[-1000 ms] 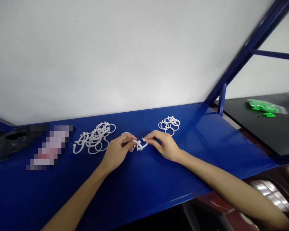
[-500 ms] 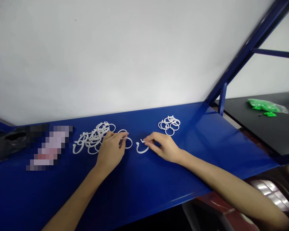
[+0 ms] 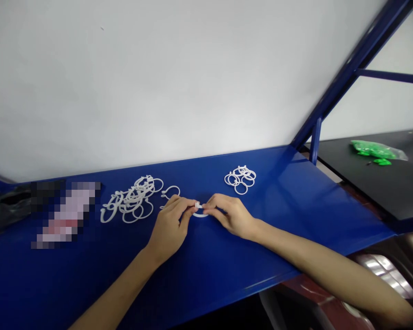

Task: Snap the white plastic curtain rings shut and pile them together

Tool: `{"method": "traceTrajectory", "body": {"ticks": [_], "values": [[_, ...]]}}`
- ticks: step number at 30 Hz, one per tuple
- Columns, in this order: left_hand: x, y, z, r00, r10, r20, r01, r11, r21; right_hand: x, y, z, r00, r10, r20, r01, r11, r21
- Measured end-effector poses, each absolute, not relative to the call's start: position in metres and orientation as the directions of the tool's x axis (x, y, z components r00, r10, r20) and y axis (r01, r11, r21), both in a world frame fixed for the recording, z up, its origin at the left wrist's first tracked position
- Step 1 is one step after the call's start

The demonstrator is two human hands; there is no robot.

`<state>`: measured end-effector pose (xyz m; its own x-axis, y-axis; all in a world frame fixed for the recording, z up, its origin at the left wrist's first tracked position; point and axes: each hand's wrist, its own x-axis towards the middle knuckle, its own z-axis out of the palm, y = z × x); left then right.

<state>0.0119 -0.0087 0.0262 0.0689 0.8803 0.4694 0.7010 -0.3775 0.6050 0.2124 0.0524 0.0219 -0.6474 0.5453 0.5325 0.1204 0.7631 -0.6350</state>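
Observation:
Between my two hands is one white plastic ring point(image 3: 201, 215), its curved side toward me on the blue table. My left hand point(image 3: 172, 222) pinches the ring's left end between thumb and fingers. On the other end, my right hand point(image 3: 231, 214) is closed with thumb and forefinger. The two ends meet or nearly meet; the fingers partly cover them. Just behind my left hand lies a loose open ring point(image 3: 172, 187), and another is mostly hidden by that hand. A tangled pile of white rings point(image 3: 132, 197) is to the left.
A smaller group of white rings point(image 3: 241, 177) lies beyond my right hand on the blue table point(image 3: 220, 275). A black bag point(image 3: 7, 208) and a blurred-out packet point(image 3: 69, 213) are at the left. Farther right, a bag of green pieces point(image 3: 376, 150) rests on a black table point(image 3: 368, 183).
My left hand has moved right, away from the loose rings, and has taken hold of the left end of the ring in my right hand. The ring's gap has narrowed.

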Motion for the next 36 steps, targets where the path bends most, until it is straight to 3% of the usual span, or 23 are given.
{"method": "traceTrajectory", "body": {"ticks": [6,11,17,21,31,36], "values": [[0.014,-0.014,0.02,0.141,0.799,0.585,0.712,-0.492,0.501,0.216,0.045,0.023,-0.678,0.456,0.577,0.103,0.835,-0.54],[0.013,-0.008,0.019,0.209,0.795,0.569,0.746,-0.506,0.433,0.218,0.055,0.027,-0.719,0.392,0.574,0.116,0.882,-0.457],[-0.007,0.003,0.022,0.23,0.851,0.471,0.912,-0.357,0.2,0.253,0.107,0.036,-0.575,0.642,0.507,0.571,0.759,-0.313],[-0.032,0.007,0.02,0.265,0.875,0.404,0.94,-0.328,0.093,0.285,0.14,0.031,-0.572,0.677,0.462,0.69,0.702,-0.175],[-0.044,0.011,0.017,0.324,0.866,0.38,0.927,-0.371,0.056,0.292,0.151,0.025,-0.574,0.667,0.474,0.677,0.713,-0.183],[-0.036,0.009,0.028,0.21,0.861,0.463,0.93,-0.322,0.177,0.284,0.139,0.039,-0.524,0.66,0.539,0.667,0.711,-0.222]]}}
